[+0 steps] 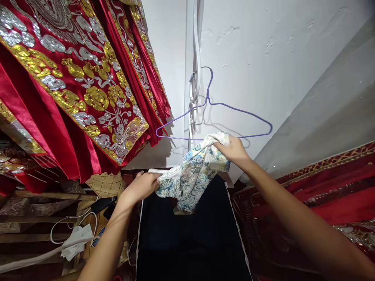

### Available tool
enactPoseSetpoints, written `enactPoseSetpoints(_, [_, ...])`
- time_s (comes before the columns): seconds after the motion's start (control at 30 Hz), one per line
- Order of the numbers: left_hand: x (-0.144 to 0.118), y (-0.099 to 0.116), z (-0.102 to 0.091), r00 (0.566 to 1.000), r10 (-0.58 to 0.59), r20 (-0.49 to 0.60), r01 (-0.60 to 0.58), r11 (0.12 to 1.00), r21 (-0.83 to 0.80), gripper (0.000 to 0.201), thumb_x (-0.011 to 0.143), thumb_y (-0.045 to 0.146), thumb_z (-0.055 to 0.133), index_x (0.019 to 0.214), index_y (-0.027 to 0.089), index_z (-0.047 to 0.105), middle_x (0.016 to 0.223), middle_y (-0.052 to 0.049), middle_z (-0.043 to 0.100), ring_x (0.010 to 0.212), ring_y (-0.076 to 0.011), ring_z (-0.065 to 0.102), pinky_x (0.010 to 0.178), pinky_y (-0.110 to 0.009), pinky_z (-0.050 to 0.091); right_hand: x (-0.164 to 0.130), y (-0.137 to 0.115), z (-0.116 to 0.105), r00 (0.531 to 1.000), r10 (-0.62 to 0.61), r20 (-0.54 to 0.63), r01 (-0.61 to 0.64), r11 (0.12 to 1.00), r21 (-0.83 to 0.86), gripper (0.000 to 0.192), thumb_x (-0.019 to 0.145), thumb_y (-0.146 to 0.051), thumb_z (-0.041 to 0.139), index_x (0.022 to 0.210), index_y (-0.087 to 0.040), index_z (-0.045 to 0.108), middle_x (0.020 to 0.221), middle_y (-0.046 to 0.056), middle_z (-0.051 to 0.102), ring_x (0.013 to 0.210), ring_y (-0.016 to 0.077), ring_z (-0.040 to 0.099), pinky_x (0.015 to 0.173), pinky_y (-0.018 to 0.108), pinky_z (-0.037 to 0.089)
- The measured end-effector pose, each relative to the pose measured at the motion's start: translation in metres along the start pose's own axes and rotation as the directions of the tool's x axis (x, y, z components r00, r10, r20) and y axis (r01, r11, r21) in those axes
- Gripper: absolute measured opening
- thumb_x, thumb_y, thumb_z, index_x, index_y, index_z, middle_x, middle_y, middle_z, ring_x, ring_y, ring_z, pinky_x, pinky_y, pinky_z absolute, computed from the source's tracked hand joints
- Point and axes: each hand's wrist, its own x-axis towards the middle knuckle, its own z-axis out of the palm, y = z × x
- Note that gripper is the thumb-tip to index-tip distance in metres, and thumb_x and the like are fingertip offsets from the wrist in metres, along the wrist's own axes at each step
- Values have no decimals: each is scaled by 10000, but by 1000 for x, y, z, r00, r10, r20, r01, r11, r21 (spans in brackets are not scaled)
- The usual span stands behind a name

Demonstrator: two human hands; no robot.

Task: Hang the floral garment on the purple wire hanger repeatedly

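A floral cloth (195, 171), white with blue, green and yellow print, is bunched up between my two hands. My left hand (143, 186) is closed on its left end, with the fingertips partly hidden. At the upper right, my right hand (233, 150) grips the other end just below a purple wire hanger (240, 108). The hanger hangs by its hook from a white metal rack on the wall. Part of the cloth overlaps the hanger's bottom bar; whether it is looped over the bar I cannot tell.
Red garments with gold and silver sequins (99, 97) hang at the left. A dark surface with pale edges (190, 242) lies below the cloth. White cables and a crumpled tissue (77, 240) are at lower left. Red embroidered fabric (345, 203) is at the right.
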Motion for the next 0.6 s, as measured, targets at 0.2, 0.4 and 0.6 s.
enactPoseSetpoints(0.2, [38, -5, -46, 976, -133, -175, 158, 978, 138, 297, 959, 310, 467, 920, 206, 743, 1257, -218, 690, 1166, -368, 655, 953, -472, 477, -16, 5, -43, 993, -115, -18, 111, 981, -157, 259, 780, -382, 654, 934, -194, 741, 800, 59, 747, 773, 244, 675, 685, 305, 471])
enactPoseSetpoints(0.4, [62, 24, -81, 771, -26, -636, -18, 998, -62, 329, 976, 253, 463, 1133, 179, 742, 1024, -166, 774, 974, -318, 730, 860, -387, 518, -23, -4, -45, 998, -67, -5, 66, 989, -130, 233, 789, -396, 641, 812, -182, 731, 794, 62, 746, 760, 244, 667, 637, 296, 473])
enactPoseSetpoints(0.6, [97, 53, -91, 608, 204, -768, -477, 866, -148, 347, 939, 163, 507, 1204, 184, 730, 1159, -99, 737, 1068, -218, 677, 972, -349, 503, -47, -30, -25, 992, -31, 120, 28, 999, 29, 297, 824, -362, 627, 1006, -180, 775, 936, 88, 769, 856, 272, 702, 701, 331, 540])
